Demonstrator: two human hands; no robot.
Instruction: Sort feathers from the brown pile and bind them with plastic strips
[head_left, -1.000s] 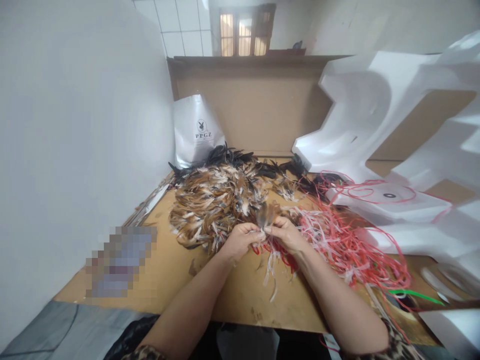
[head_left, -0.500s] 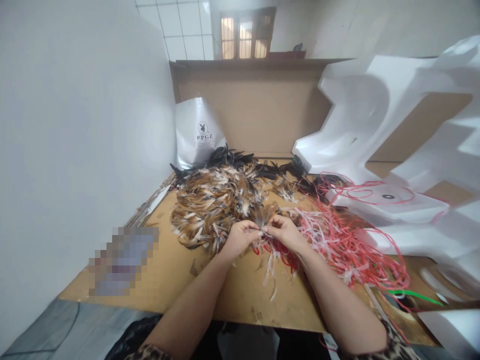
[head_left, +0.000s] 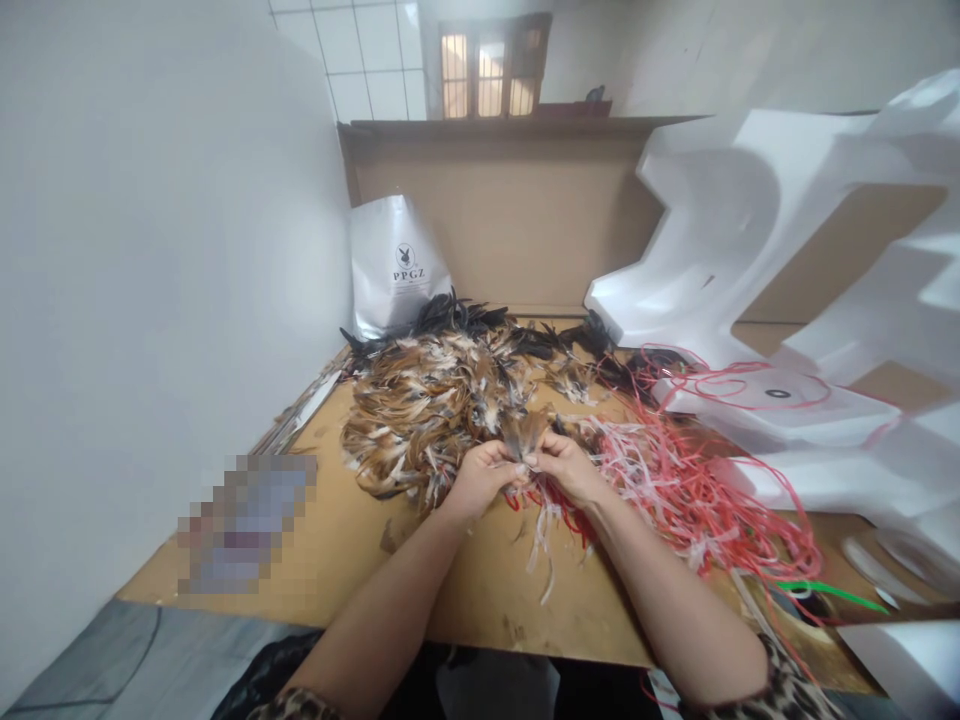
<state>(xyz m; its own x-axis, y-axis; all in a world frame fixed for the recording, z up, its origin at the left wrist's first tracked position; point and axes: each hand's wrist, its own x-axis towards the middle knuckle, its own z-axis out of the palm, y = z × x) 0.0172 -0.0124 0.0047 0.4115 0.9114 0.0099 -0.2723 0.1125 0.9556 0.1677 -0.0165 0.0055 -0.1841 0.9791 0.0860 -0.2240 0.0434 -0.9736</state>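
Note:
My left hand (head_left: 480, 478) and my right hand (head_left: 564, 464) meet over the brown board table (head_left: 352, 540), fingertips pinched together on a small bunch of brown-grey feathers (head_left: 525, 432) that fans upward between them. Just beyond lies a big heap of brown, white and black feathers (head_left: 427, 400). Red and white plastic strings (head_left: 675, 480) sprawl to the right of my right hand, and some hang below both hands toward the table's near edge.
A white bag printed PPGZ (head_left: 396, 262) leans at the back left. White foam packing blocks (head_left: 750, 250) fill the right side, a tape roll (head_left: 780, 393) on one. A white wall (head_left: 150, 280) runs close on the left, a brown board (head_left: 517, 210) stands behind.
Both hands stay pinched on the feather bunch and have shifted only slightly away from me; the bunch sits a little lower between the fingers.

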